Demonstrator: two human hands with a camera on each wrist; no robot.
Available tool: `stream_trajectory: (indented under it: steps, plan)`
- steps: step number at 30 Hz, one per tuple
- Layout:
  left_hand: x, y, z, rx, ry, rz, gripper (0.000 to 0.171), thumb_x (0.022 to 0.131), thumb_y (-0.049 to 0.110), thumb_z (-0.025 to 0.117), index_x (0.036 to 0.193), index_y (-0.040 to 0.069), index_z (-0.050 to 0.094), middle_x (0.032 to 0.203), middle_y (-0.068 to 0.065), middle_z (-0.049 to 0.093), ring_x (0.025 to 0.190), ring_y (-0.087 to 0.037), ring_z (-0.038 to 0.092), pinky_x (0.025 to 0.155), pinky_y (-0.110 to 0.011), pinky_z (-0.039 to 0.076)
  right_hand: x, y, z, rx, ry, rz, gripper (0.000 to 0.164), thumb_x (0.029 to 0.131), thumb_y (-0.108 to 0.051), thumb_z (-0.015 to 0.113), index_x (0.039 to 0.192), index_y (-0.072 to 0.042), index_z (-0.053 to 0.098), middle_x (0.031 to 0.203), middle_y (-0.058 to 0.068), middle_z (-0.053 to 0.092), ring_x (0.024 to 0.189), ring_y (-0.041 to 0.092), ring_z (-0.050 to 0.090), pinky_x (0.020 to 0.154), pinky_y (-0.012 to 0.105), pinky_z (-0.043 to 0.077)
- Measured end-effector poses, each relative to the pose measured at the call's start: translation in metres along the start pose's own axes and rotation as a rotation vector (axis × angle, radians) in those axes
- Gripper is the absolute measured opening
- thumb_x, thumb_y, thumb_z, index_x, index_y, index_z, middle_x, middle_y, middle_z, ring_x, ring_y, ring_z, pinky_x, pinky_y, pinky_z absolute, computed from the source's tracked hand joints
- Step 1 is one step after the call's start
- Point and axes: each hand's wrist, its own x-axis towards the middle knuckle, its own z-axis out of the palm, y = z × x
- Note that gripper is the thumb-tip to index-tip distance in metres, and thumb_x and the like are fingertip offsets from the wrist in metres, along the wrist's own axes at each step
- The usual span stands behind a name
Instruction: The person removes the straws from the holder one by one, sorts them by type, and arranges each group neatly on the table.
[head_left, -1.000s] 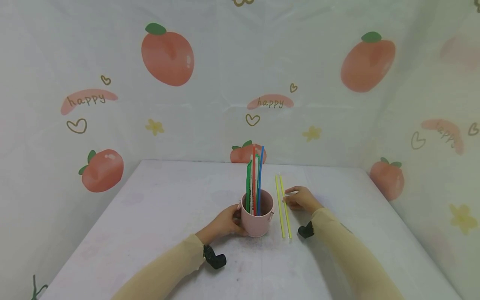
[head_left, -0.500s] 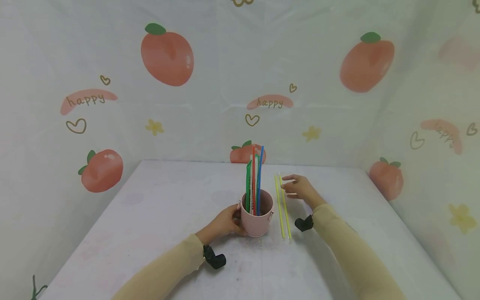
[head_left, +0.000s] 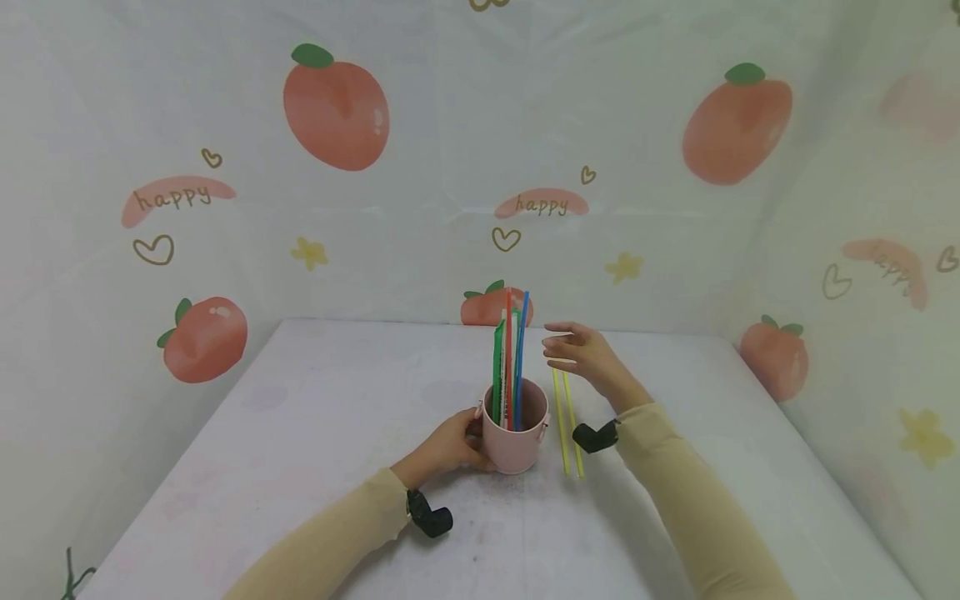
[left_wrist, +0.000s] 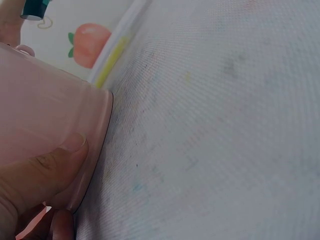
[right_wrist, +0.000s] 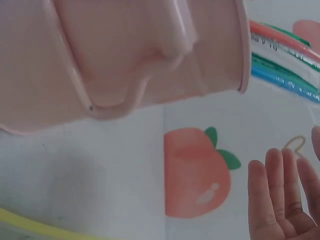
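A pink pail (head_left: 513, 452) stands upright on the table, gripped at its left side by my left hand (head_left: 444, 452). In the left wrist view the thumb (left_wrist: 52, 167) lies along the pail's lower wall. Long thin sticks, among them a red one (head_left: 508, 350), a blue one (head_left: 523, 346) and a green one (head_left: 497, 367), lean out of the pail; lettering shows on some. My right hand (head_left: 592, 354) is raised above the far ends of two yellow sticks (head_left: 561, 425). Its fingers are spread and hold nothing, as the right wrist view also shows.
The yellow sticks lie side by side, just right of the pail, on a pale table (head_left: 330, 392). White curtains (head_left: 420, 125) printed with red fruit surround the table at the back and sides. A black wrist camera (head_left: 430, 515) hangs by each sleeve.
My right hand has lifted off from beside the yellow sticks and moved away from me and slightly left, its fingers spreading. The left hand and pail have stayed in place.
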Motion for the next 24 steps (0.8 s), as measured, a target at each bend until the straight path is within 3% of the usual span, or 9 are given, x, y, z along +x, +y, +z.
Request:
stream_trajectory:
  steps: [6,14,24]
  plan:
    - [0.001,-0.001,0.001,0.0,0.005,0.005,0.082,0.063,0.006,0.084,0.134,0.009,0.044,0.123,-0.008,0.055,0.113,-0.024,0.052,0.095,-0.039,0.045,-0.001,0.0,0.011,0.016,-0.038,-0.047,0.044,0.091,-0.008,0.057,0.13,0.006,0.042,0.117,0.026,0.052,0.096,0.019,0.061,0.088,0.036,0.05]
    - [0.001,0.001,0.001,-0.002,0.004,0.006,0.082,0.063,0.006,0.084,0.134,0.01,0.044,0.122,-0.007,0.056,0.113,-0.022,0.052,0.095,-0.038,0.045,-0.002,0.008,0.021,-0.019,-0.038,-0.044,0.043,0.088,-0.008,0.062,0.127,0.004,0.047,0.106,0.012,0.058,0.097,0.016,0.061,0.09,0.038,0.048]
    - [0.001,0.0,0.0,-0.006,-0.004,0.006,0.082,0.064,0.008,0.084,0.135,0.009,0.043,0.122,-0.007,0.056,0.112,-0.023,0.053,0.094,-0.037,0.046,-0.001,0.02,0.029,-0.062,-0.046,-0.064,0.044,0.086,-0.009,0.065,0.124,0.005,0.05,0.108,0.016,0.06,0.093,0.018,0.063,0.085,0.035,0.051]
